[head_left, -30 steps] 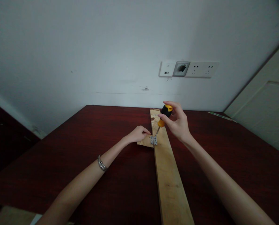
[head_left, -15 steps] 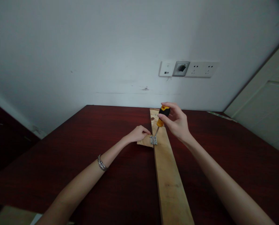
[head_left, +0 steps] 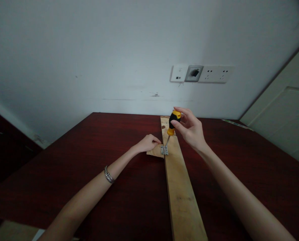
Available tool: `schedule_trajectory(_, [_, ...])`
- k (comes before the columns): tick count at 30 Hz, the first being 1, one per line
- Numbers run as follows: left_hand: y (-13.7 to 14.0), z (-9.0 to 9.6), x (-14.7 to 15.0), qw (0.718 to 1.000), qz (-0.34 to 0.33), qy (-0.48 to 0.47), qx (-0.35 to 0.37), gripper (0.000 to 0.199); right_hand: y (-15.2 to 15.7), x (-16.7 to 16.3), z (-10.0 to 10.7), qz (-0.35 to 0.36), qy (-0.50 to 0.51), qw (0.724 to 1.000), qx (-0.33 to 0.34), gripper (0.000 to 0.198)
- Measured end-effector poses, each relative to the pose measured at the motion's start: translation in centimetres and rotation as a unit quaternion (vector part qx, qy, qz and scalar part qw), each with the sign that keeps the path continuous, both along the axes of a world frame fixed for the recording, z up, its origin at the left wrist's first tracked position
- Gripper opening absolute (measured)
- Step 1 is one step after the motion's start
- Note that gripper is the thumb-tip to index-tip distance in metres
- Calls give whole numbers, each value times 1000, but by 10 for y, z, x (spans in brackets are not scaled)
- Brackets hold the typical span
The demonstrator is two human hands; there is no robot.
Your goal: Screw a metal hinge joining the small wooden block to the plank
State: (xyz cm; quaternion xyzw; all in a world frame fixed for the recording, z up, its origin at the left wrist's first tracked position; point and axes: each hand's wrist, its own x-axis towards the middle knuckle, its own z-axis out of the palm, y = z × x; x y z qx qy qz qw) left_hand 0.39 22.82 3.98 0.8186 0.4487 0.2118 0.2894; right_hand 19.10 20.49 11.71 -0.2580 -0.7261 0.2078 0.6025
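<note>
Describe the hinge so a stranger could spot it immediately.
On the dark red table lies a long pale board. At its left edge, overlapping a small wooden piece, is the hinge: flat, silvery metal against wood, at the tip of the screwdriver.

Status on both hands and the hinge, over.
Right hand grips screwdriver, tip at hinge. Left hand on small wood piece. The hinge spans that and long board. No obstruction seen.

The board [head_left: 183,187] lies on the table [head_left: 114,134], a wood piece [head_left: 155,152] at its left, the hinge [head_left: 164,150] spanning both.
</note>
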Motion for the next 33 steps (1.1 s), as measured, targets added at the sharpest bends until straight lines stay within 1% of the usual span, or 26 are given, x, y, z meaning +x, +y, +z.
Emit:
schedule_trajectory(2, [0,0,0,1000,1,2,-2,35,3,-2,-3,-17,13,1000,-3,38])
schedule_trajectory(5, [0,0,0,1000,-1,0,-4,34,3,-5,-6,-58,23,998,9,32])
schedule_trajectory(6, [0,0,0,1000,-1,-1,-3,34,2,-6,-7,-62,29,998,10,32])
schedule_trajectory(8, [1,-1,0,1000,1,-4,-2,34,-1,-8,-6,-29,42,999,-9,32])
schedule_trajectory(11, [0,0,0,1000,5,-4,-6,34,-7,-8,-4,72,49,994,-63,31])
schedule_trajectory(13, [0,0,0,1000,4,-5,-7,34,-8,-8,-3,100,38,991,-77,33])
schedule_trajectory(14, [0,1,0,1000,4,-6,-7,34,-7,-7,-3,94,35,993,-69,34])
schedule_trajectory(18, [-1,1,0,1000,5,-10,-4,34,0,-8,-7,33,28,999,-14,34])
schedule_trajectory(21, [-1,1,0,1000,5,-12,-4,34,2,-9,-9,10,21,1000,-9,40])
schedule_trajectory(23, [0,0,0,1000,4,-13,-3,34,0,-8,-7,14,8,1000,-21,38])
schedule_trajectory(26, [1,-1,-1,1000,-1,-14,-1,34,-5,-4,-3,50,-11,998,-37,35])
schedule_trajectory(28, [1,-1,-1,1000,-2,-14,0,34,-5,-2,0,61,-20,997,-30,35])
schedule_trajectory(31, [0,0,0,1000,7,-8,1,34,-2,-1,-1,34,-25,999,-7,36])
schedule_trajectory(33, [-1,1,1,1000,11,-5,2,33,1,-3,-4,10,-14,1000,-8,42])
